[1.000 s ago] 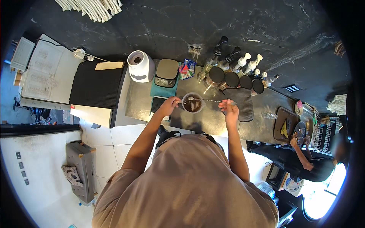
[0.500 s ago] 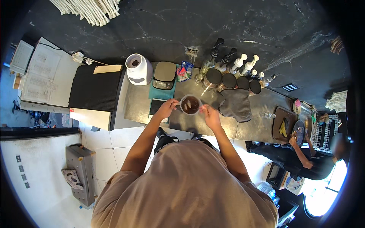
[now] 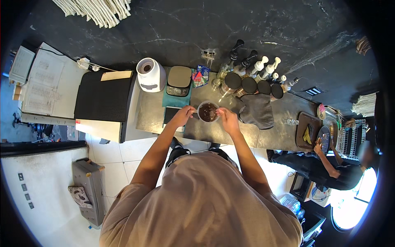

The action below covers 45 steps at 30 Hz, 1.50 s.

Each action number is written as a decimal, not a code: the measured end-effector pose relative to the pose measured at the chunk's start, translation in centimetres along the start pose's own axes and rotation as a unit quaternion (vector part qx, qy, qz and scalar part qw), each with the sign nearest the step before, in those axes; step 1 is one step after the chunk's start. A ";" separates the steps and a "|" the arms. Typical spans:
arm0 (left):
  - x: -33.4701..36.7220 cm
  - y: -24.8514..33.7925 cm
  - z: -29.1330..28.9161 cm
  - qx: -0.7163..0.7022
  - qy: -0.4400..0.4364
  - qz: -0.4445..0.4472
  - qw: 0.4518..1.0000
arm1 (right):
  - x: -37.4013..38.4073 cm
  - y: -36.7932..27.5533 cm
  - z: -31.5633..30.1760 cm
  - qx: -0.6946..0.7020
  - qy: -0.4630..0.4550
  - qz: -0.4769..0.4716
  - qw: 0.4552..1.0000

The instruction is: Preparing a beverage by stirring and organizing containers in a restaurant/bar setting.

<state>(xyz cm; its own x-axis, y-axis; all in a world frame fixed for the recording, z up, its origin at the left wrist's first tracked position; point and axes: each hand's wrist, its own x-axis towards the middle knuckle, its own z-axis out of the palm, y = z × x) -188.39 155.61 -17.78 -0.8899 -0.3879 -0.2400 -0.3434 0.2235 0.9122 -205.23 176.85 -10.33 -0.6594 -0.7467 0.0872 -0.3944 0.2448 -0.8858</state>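
Observation:
Over the near edge of the metal counter is a round, pale-rimmed cup (image 3: 208,112) of dark brown liquid with lighter flecks on its surface. My left hand (image 3: 182,116) pinches the cup's left side, apparently by a handle. At the opposite rim, my right hand (image 3: 228,120) is closed with its fingertips together; whatever they grip is too small to name. Left of the cup lies a dark flat device (image 3: 174,113) with a white edge. Behind it a kitchen scale (image 3: 179,78) rests on a teal cloth (image 3: 174,100).
A white appliance base (image 3: 150,75) stands at the back left, colourful packets (image 3: 200,76) by the scale. Pump bottles (image 3: 225,68) and black-lidded jars (image 3: 249,85) line the wall. A grey cloth (image 3: 257,111) lies to the right. A co-worker (image 3: 329,168) handles a dark round plate (image 3: 324,138) by a tray.
The light streak in the brown liquid has changed into scattered flecks and a pale patch. My right hand has shifted slightly at the rim. The cup stays between both hands.

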 end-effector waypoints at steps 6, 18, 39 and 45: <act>0.5 0.5 -0.8 0.032 -0.046 0.040 0.998 | -0.7 -0.3 -0.7 -0.071 0.025 0.065 0.995; 0.4 1.0 -1.0 0.036 -0.064 0.022 0.997 | -3.4 4.7 -1.2 0.279 0.181 0.176 0.926; 0.1 0.8 -1.4 0.020 -0.035 0.049 0.998 | -0.4 -1.0 -1.0 -0.128 0.004 -0.038 0.991; -1.1 0.9 -1.7 0.003 -0.051 0.037 0.998 | -0.5 -2.0 1.5 -0.046 -0.042 0.042 0.997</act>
<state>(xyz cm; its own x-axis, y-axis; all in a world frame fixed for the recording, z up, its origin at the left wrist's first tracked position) -187.23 154.73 -16.10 -0.9390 -0.2767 -0.2042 -0.2765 0.2548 0.9266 -203.16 175.87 -9.29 -0.6381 -0.7695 -0.0277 -0.4001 0.3621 -0.8419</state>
